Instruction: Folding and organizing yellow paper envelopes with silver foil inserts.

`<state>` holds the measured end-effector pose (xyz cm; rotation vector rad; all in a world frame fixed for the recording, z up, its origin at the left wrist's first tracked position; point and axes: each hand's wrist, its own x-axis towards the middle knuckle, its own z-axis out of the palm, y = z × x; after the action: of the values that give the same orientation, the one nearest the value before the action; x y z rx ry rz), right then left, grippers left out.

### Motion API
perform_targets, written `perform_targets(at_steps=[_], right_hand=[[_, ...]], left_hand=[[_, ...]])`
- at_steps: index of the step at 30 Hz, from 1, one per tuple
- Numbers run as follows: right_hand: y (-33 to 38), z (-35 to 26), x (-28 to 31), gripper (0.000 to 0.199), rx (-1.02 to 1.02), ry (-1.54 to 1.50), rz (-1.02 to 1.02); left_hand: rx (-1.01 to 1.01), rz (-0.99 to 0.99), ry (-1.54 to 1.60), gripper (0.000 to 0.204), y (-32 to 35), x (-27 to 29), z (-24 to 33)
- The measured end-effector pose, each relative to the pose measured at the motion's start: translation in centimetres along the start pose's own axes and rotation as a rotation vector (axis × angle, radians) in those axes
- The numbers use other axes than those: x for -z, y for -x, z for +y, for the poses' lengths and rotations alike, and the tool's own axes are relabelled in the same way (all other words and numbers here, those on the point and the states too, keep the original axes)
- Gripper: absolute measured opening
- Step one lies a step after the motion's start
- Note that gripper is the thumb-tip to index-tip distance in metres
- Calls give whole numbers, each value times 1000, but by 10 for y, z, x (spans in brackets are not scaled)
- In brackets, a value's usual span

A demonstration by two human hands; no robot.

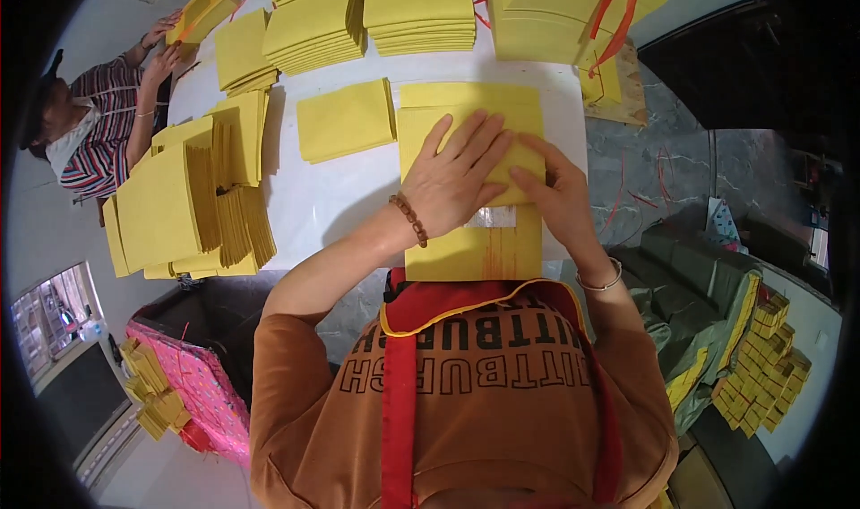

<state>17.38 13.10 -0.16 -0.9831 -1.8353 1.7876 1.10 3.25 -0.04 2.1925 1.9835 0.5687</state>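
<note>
My left hand (457,176) lies flat, fingers spread, on a yellow paper sheet (470,240) on the white table (331,195). A bead bracelet circles that wrist. My right hand (560,195) presses down on the same sheet's folded right part, its fingers touching the left hand's fingertips. A silvery square patch (491,217) shows on the sheet just below both hands. A bangle sits on the right wrist. Under this sheet lies a pile of more yellow sheets (475,97).
Stacks of yellow paper (193,204) fan out at the left, with more stacks (421,12) at the far side and a small pile (345,119) mid-table. Another person in a striped shirt (98,133) handles paper at the far left. Bundles (761,366) lie on the floor to the right.
</note>
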Motion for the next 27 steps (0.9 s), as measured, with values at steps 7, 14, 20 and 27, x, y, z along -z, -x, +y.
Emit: perform_targets(at_steps=[7,14,20,27], right_hand=[[-5,-25,-28,57,769,1024,-45],[-14,3,-35,65,562,879,-156],[-11,1,-42,66,577,1118,-156],[-12,1,-41,68,600,1146,-165]], left_hand=[[-59,-57,-100,59,0,-6,-9],[161,135,684,57,12,-10,-34],[322,362,1246,51,22,13,-35],[93,81,15,59,31,25,-32]])
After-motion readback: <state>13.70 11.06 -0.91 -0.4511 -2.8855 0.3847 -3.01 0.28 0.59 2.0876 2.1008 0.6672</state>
